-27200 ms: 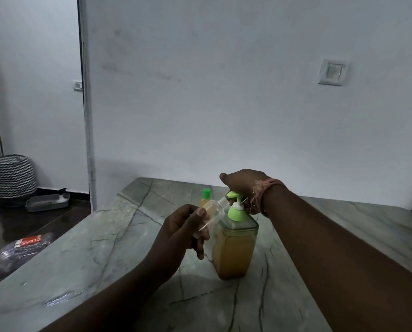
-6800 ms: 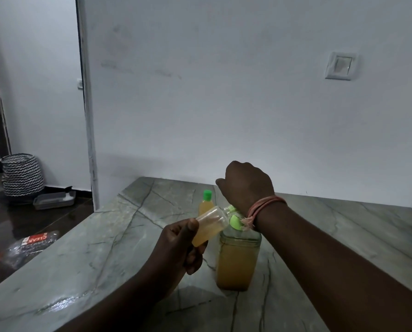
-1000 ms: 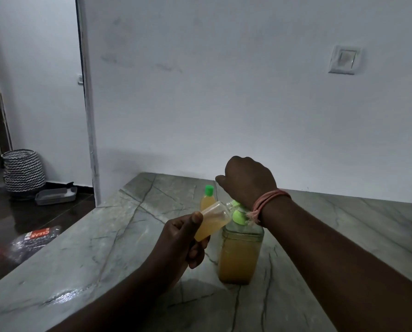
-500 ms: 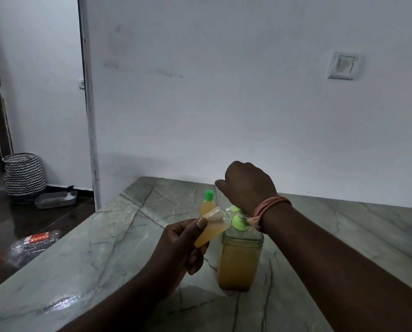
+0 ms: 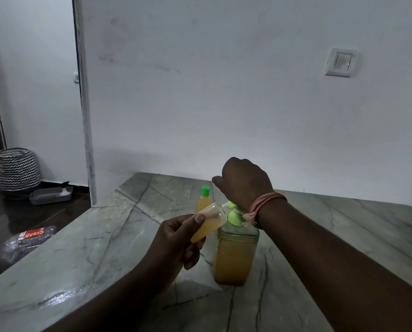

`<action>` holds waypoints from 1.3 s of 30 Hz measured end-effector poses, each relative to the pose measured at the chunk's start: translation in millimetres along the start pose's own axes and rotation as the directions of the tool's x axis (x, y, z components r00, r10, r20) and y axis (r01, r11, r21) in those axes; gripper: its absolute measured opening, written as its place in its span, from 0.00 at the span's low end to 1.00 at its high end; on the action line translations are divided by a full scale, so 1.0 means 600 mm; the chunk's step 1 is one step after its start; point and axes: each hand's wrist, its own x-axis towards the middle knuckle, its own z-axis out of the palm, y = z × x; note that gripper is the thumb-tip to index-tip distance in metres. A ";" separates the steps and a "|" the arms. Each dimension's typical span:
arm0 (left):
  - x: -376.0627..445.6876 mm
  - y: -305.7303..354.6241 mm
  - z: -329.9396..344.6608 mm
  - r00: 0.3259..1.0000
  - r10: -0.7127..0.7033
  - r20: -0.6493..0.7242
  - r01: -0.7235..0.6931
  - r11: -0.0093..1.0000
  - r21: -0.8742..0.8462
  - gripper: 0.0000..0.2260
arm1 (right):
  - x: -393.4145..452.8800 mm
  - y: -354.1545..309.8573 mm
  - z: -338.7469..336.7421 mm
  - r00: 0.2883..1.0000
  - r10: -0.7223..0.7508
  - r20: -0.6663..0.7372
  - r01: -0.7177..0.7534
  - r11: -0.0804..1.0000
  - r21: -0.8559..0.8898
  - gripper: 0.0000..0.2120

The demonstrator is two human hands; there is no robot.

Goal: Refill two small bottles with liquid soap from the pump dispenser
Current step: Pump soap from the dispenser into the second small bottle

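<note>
One small bottle [image 5: 208,222] stayed tilted in our left hand [image 5: 176,240] — neck at the pump dispenser [image 5: 234,250] spout; right hand [image 5: 244,182] pressed slowly, its grip unclear.

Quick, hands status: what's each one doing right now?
Left hand: grips the small clear plastic bottle, tilted, partly filled with amber soap.
Right hand: on the green pump head; fingers hidden, cannot tell.

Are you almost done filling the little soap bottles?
About halfway. One small bottle stands on the counter, capped green and full of yellow soap. The second small bottle is tilted in the left hand, mouth at the pump dispenser spout, roughly half full. The right hand is over the pump. Left: top it up and cap it.
</note>
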 end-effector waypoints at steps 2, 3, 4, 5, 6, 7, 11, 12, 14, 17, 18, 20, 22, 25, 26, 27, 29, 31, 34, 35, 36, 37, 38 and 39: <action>-0.003 0.002 0.004 1.000 0.000 -0.007 0.000 1.000 0.010 0.14 | -0.002 -0.005 -0.008 1.000 0.002 0.027 -0.001 1.000 -0.005 0.19; -0.004 0.003 0.005 1.000 0.000 -0.009 0.000 1.000 0.009 0.13 | 0.000 -0.006 -0.014 0.999 0.000 0.040 0.001 1.000 -0.012 0.19; -0.005 0.003 0.006 1.000 0.001 -0.011 -0.001 1.000 0.006 0.13 | 0.002 -0.007 -0.019 0.999 -0.009 0.047 0.011 1.000 -0.028 0.19; -0.005 0.003 0.006 1.000 0.001 -0.011 -0.001 1.000 0.004 0.12 | 0.003 -0.007 -0.021 0.999 -0.021 0.044 0.023 0.999 -0.043 0.18; -0.005 0.003 0.006 1.000 0.001 -0.010 -0.001 1.000 0.003 0.12 | 0.004 -0.008 -0.022 0.999 -0.027 0.029 0.028 0.999 -0.045 0.19; -0.004 0.003 0.005 1.000 0.001 -0.012 -0.001 1.000 0.005 0.12 | 0.004 -0.008 -0.020 1.000 -0.026 0.011 0.026 0.999 -0.035 0.19; 0.000 0.000 0.002 1.000 0.004 -0.010 -0.004 1.000 0.001 0.13 | 0.002 0.007 0.002 0.999 0.033 -0.017 -0.032 0.998 0.052 0.19; 0.000 -0.001 0.002 1.000 0.002 -0.009 -0.002 1.000 -0.003 0.12 | 0.002 0.009 0.004 0.999 0.039 -0.010 -0.038 0.998 0.057 0.19; 0.000 -0.001 0.001 1.000 0.000 -0.008 0.001 1.000 0.003 0.12 | 0.002 0.006 0.004 1.000 0.028 -0.006 -0.028 0.999 0.032 0.18; -0.002 0.003 0.002 1.000 -0.008 -0.015 0.008 1.000 0.012 0.13 | 0.001 -0.002 -0.004 1.000 -0.004 -0.007 0.004 1.000 0.025 0.19; -0.003 0.004 0.004 1.000 -0.004 -0.012 0.004 1.000 0.008 0.14 | 0.003 -0.003 -0.009 1.000 -0.011 0.001 0.011 1.000 0.021 0.19; -0.005 0.006 0.007 1.000 -0.001 -0.005 0.001 1.000 0.006 0.14 | 0.007 -0.001 -0.016 1.000 -0.020 0.019 0.020 1.000 0.008 0.20; -0.004 0.007 0.006 1.000 0.000 0.001 0.000 1.000 0.005 0.13 | 0.009 0.001 -0.015 1.000 -0.011 -0.005 0.011 0.999 0.035 0.21; 0.000 0.004 0.005 1.000 -0.007 -0.005 0.007 1.000 0.012 0.13 | 0.001 0.008 -0.001 0.998 0.014 -0.053 -0.009 0.997 0.083 0.21; 0.001 0.003 0.005 1.000 -0.009 -0.011 0.009 1.000 0.009 0.14 | 0.000 0.010 0.002 0.999 0.011 -0.053 -0.007 0.997 0.081 0.21; 0.001 0.001 0.005 1.000 -0.012 -0.020 0.012 1.000 0.006 0.13 | -0.001 0.010 0.004 0.999 0.007 -0.043 -0.003 0.997 0.074 0.21; 0.000 0.001 0.004 1.000 -0.014 -0.022 0.014 1.000 0.001 0.13 | 0.000 0.007 0.002 0.999 0.001 -0.040 0.001 0.999 0.047 0.21; -0.001 0.002 0.002 1.000 -0.006 -0.016 0.006 1.000 0.001 0.14 | 0.000 0.001 0.000 0.999 -0.010 -0.035 0.010 1.000 0.022 0.20; -0.006 0.005 0.007 1.000 0.000 -0.011 0.000 1.000 0.002 0.15 | 0.000 -0.004 -0.014 1.000 -0.025 0.006 0.025 1.000 0.010 0.20; -0.006 0.007 0.009 1.000 -0.001 -0.012 0.001 1.000 -0.005 0.14 | 0.002 -0.004 -0.020 0.999 -0.039 0.013 0.039 0.999 -0.004 0.20; -0.006 0.008 0.010 1.000 -0.002 -0.010 0.002 1.000 -0.010 0.15 | 0.003 -0.004 -0.024 0.999 -0.052 0.009 0.052 0.998 -0.019 0.20; -0.006 0.008 0.010 1.000 -0.004 -0.007 0.003 1.000 -0.011 0.15 | 0.004 -0.004 -0.025 0.998 -0.060 -0.006 0.059 0.998 -0.027 0.20; -0.006 0.009 0.009 1.000 -0.002 -0.005 0.002 1.000 -0.009 0.15 | 0.004 -0.004 -0.022 0.998 -0.063 -0.028 0.062 0.998 -0.028 0.20; -0.005 0.009 0.009 1.000 -0.001 -0.002 0.001 1.000 -0.002 0.14 | 0.003 -0.002 -0.017 0.997 -0.061 -0.056 0.060 0.998 -0.026 0.20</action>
